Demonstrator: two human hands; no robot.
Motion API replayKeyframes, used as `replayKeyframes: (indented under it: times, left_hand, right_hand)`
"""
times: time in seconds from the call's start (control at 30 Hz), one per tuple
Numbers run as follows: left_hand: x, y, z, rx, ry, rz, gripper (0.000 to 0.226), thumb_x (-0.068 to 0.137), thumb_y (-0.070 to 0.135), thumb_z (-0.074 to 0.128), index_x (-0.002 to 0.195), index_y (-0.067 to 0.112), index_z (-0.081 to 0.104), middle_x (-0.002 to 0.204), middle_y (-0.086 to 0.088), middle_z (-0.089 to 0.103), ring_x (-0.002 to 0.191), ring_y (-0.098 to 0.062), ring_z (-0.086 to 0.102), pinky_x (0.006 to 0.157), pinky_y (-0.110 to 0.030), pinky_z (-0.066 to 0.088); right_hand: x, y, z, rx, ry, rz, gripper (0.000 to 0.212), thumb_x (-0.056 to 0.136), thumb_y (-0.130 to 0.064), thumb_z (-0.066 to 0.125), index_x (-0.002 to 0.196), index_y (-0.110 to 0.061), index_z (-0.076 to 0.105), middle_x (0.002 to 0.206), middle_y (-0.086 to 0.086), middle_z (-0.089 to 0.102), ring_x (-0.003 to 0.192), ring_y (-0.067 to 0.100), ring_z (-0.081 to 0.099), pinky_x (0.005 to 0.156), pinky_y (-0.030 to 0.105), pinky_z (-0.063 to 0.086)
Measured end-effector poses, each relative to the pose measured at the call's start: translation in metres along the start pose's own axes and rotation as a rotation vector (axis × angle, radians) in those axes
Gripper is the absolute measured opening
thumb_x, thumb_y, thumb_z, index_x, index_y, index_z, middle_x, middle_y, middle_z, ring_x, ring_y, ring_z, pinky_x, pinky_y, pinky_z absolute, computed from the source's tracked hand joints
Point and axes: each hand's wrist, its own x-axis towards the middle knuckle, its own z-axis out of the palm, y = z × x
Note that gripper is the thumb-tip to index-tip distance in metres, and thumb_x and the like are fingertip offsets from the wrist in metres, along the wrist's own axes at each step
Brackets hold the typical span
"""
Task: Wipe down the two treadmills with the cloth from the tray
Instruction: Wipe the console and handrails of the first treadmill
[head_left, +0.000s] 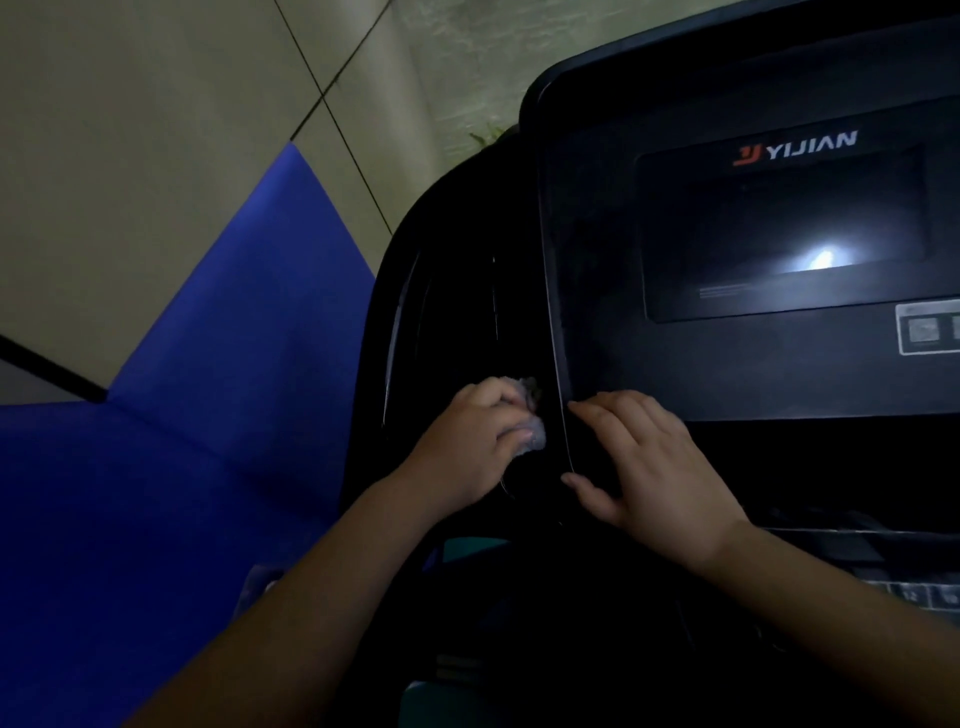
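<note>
Gripping the bunched cloth (530, 415), the left hand (467, 447) rubs the treadmill (727, 364) console's side; right hand (649, 462) rests flat, much seemingly left.

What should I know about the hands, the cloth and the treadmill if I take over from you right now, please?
Left hand: grips the small crumpled grey cloth, pressed on the dark side panel left of the console.
Right hand: open, fingers flat on the lower left edge of the black YIJIAN treadmill console.
Done: cannot tell how much is already wiped.
Left: probably the rest of the console, including the dark display screen; the second treadmill and the tray are out of view.
</note>
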Motion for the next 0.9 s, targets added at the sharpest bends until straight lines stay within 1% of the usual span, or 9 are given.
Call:
replayKeyframes:
  times: [0.17, 0.27, 0.37, 0.5, 0.57, 0.67, 0.73, 0.83, 0.9]
  left_hand:
    - [-0.013, -0.033, -0.027, 0.143, -0.22, -0.143, 0.028, 0.1, 0.024, 0.044, 0.118, 0.02, 0.065, 0.131, 0.003, 0.048, 0.117, -0.017, 0.042, 0.1, -0.03, 0.034]
    - [-0.012, -0.037, -0.033, 0.089, -0.219, -0.21, 0.026, 0.099, 0.021, 0.046, 0.112, 0.014, 0.068, 0.122, -0.001, 0.051, 0.11, -0.018, 0.049, 0.089, -0.018, 0.034]
    - [-0.006, -0.01, -0.022, -0.014, -0.174, -0.156, 0.02, 0.097, 0.019, 0.05, 0.105, 0.015, 0.068, 0.108, 0.005, 0.05, 0.098, -0.01, 0.05, 0.078, -0.003, 0.032]
    - [-0.011, -0.004, -0.024, -0.018, -0.147, -0.165, 0.02, 0.095, 0.025, 0.052, 0.112, 0.017, 0.061, 0.103, 0.004, 0.051, 0.091, -0.01, 0.052, 0.078, -0.025, 0.042]
    - [-0.018, -0.015, -0.036, -0.015, -0.243, -0.179, 0.017, 0.095, 0.026, 0.054, 0.107, 0.016, 0.062, 0.106, 0.003, 0.052, 0.094, -0.011, 0.052, 0.08, -0.027, 0.042]
    - [-0.017, -0.029, -0.061, 0.154, -0.398, -0.203, 0.018, 0.093, 0.024, 0.058, 0.109, 0.018, 0.065, 0.113, 0.002, 0.052, 0.101, -0.014, 0.053, 0.082, -0.023, 0.041]
    - [-0.01, -0.033, -0.079, 0.214, -0.336, -0.17, 0.022, 0.09, 0.022, 0.064, 0.11, 0.017, 0.066, 0.112, -0.001, 0.053, 0.1, -0.015, 0.054, 0.082, -0.025, 0.043]
    - [0.006, -0.04, -0.094, 0.201, 0.064, -0.03, 0.034, 0.081, 0.016, 0.073, 0.114, 0.014, 0.064, 0.114, -0.002, 0.049, 0.101, -0.011, 0.049, 0.084, -0.016, 0.038]
    - [0.014, -0.039, -0.083, 0.264, 0.106, -0.034, 0.035, 0.084, 0.016, 0.068, 0.119, 0.012, 0.062, 0.125, -0.008, 0.05, 0.111, -0.011, 0.046, 0.09, -0.013, 0.035]
  right_hand:
    - [-0.001, 0.0, 0.0, -0.002, 0.006, 0.002, 0.063, 0.085, -0.052, 0.054, 0.134, -0.013, 0.049, 0.124, 0.002, 0.05, 0.119, 0.022, 0.047, 0.102, 0.036, 0.041]
    - [-0.001, 0.0, 0.0, -0.006, 0.01, 0.006, 0.063, 0.085, -0.052, 0.054, 0.134, -0.013, 0.048, 0.124, 0.002, 0.049, 0.119, 0.021, 0.046, 0.102, 0.036, 0.041]
    - [-0.001, -0.001, 0.0, -0.004, 0.015, 0.005, 0.062, 0.085, -0.051, 0.055, 0.133, -0.013, 0.049, 0.124, 0.002, 0.05, 0.119, 0.021, 0.046, 0.101, 0.036, 0.041]
    - [-0.001, -0.001, 0.0, -0.001, 0.016, 0.002, 0.062, 0.085, -0.051, 0.055, 0.133, -0.013, 0.049, 0.124, 0.002, 0.05, 0.12, 0.021, 0.045, 0.101, 0.034, 0.039]
    - [-0.001, -0.001, -0.001, -0.002, 0.011, 0.003, 0.062, 0.085, -0.052, 0.054, 0.134, -0.014, 0.048, 0.124, 0.001, 0.05, 0.12, 0.02, 0.045, 0.102, 0.034, 0.039]
    - [-0.001, 0.0, -0.001, 0.0, 0.001, 0.002, 0.062, 0.085, -0.053, 0.053, 0.134, -0.014, 0.048, 0.125, 0.001, 0.05, 0.12, 0.019, 0.045, 0.102, 0.033, 0.038]
    - [0.0, 0.0, -0.001, 0.0, -0.002, 0.001, 0.063, 0.086, -0.053, 0.052, 0.134, -0.014, 0.048, 0.125, 0.0, 0.05, 0.12, 0.019, 0.045, 0.102, 0.033, 0.038]
    - [0.0, 0.0, -0.002, 0.001, -0.007, 0.003, 0.063, 0.086, -0.054, 0.052, 0.135, -0.015, 0.047, 0.125, 0.0, 0.05, 0.12, 0.019, 0.045, 0.102, 0.032, 0.038]
    - [-0.001, -0.001, -0.002, 0.004, -0.008, 0.005, 0.063, 0.086, -0.054, 0.051, 0.135, -0.014, 0.047, 0.125, 0.0, 0.05, 0.12, 0.019, 0.045, 0.102, 0.033, 0.038]
